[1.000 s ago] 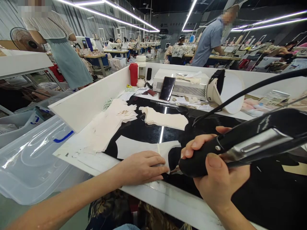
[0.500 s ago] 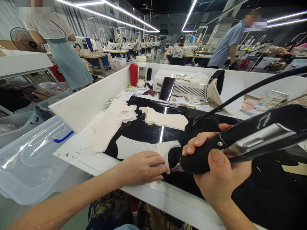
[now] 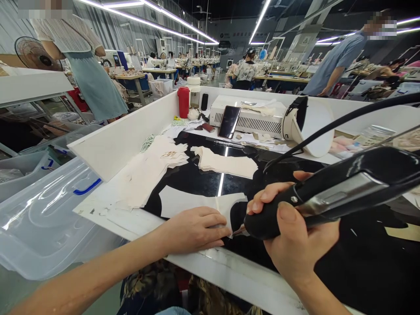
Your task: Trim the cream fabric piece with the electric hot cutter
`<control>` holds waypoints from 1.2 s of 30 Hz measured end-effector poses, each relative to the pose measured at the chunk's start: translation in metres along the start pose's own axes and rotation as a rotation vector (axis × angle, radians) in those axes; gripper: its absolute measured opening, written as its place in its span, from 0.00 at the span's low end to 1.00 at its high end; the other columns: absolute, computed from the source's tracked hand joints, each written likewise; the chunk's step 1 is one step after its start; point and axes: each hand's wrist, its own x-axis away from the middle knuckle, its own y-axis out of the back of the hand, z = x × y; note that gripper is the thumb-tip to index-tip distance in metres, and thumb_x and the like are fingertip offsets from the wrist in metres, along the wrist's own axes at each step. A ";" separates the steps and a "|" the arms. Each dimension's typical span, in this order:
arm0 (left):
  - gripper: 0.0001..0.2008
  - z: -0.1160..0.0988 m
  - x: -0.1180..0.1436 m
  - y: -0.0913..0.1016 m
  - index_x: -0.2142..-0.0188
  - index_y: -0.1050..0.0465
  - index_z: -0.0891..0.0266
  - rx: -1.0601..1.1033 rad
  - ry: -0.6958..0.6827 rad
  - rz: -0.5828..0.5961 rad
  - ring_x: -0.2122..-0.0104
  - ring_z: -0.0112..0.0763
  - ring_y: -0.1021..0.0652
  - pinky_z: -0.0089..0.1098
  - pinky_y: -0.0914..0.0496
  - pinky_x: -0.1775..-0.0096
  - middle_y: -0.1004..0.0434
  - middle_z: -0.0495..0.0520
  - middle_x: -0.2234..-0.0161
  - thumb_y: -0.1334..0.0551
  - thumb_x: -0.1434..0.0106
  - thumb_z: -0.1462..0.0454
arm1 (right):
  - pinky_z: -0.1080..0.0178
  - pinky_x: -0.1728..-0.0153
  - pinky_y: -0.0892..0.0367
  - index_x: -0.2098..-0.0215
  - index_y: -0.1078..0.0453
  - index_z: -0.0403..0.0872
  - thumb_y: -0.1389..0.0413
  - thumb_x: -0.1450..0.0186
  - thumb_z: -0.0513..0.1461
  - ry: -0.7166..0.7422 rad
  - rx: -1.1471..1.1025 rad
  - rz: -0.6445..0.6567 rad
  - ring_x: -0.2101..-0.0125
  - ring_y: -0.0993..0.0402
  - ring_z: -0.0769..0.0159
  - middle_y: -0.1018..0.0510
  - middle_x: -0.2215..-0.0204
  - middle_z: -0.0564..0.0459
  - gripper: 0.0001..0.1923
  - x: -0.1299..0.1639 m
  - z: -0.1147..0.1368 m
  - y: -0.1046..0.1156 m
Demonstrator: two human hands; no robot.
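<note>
My left hand (image 3: 195, 228) lies flat on the near edge of a white cut fabric piece (image 3: 183, 202), pinning it to the glossy black worktop (image 3: 367, 262). My right hand (image 3: 297, 236) grips a black corded hand tool (image 3: 331, 190) with a metal strip along its body. Its small tip touches the fabric's right corner, right beside my left fingertips. A black cable (image 3: 331, 127) arcs up from the tool to the right.
Stacks of cream fabric pieces (image 3: 226, 164) (image 3: 147, 173) lie further back. A white box-shaped device (image 3: 249, 116) with a phone (image 3: 229, 121) leaning on it, a red bottle (image 3: 183, 101) and a white roll (image 3: 311, 124) stand behind. A clear plastic bin (image 3: 42, 214) sits left. People stand at other tables.
The tool in my right hand has shifted very slightly at the fabric's corner. My left hand has stayed put. The person at the back right has walked further right.
</note>
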 end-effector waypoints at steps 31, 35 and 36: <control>0.12 -0.001 0.007 0.010 0.42 0.22 0.67 0.108 0.057 0.014 0.47 0.40 0.15 0.38 0.21 0.38 0.13 0.61 0.50 0.41 0.15 0.63 | 0.59 0.74 0.23 0.42 0.30 0.53 0.27 0.29 0.47 -0.006 0.015 0.049 0.75 0.22 0.64 0.19 0.67 0.58 0.24 0.011 0.007 0.005; 0.12 -0.008 0.009 0.024 0.45 0.21 0.66 0.155 0.040 0.052 0.50 0.39 0.15 0.37 0.20 0.41 0.13 0.60 0.53 0.42 0.14 0.62 | 0.61 0.75 0.22 0.42 0.28 0.53 0.26 0.29 0.45 0.013 -0.017 0.081 0.76 0.21 0.64 0.18 0.67 0.58 0.23 0.006 0.009 0.007; 0.12 -0.010 0.008 0.028 0.46 0.21 0.65 0.172 0.035 0.076 0.51 0.39 0.15 0.37 0.20 0.42 0.13 0.60 0.53 0.42 0.14 0.62 | 0.61 0.76 0.21 0.43 0.27 0.53 0.26 0.30 0.45 0.029 -0.010 0.067 0.76 0.21 0.64 0.18 0.67 0.58 0.23 0.001 0.009 0.009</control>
